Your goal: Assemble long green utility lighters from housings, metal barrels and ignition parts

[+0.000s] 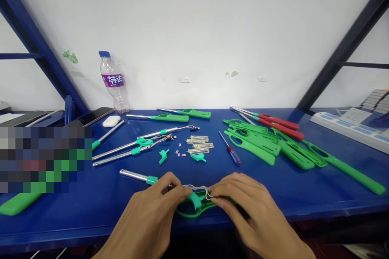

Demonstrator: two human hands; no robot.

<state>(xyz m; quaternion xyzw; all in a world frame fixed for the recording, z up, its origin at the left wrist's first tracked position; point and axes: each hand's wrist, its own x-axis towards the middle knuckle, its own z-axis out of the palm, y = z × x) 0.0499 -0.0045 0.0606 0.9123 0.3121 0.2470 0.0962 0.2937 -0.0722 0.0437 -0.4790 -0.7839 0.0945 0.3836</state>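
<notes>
At the lower centre of the frame, the left hand (152, 210) gripped an opened green utility lighter (192, 215) at its teal trigger (197, 201), while the right hand (255, 206) pinched its white wires (198, 187); a screwdriver (233, 155) lay right of centre.

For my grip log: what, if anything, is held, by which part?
Left hand holds the green lighter beside its trigger; right hand apparently pinches white wires at their bend.

Plastic bottle (114, 81), blue-capped, purple-labelled, upright. White case (111, 121): in front of bottle. Power strip (334, 124): well right of bottle.
</notes>
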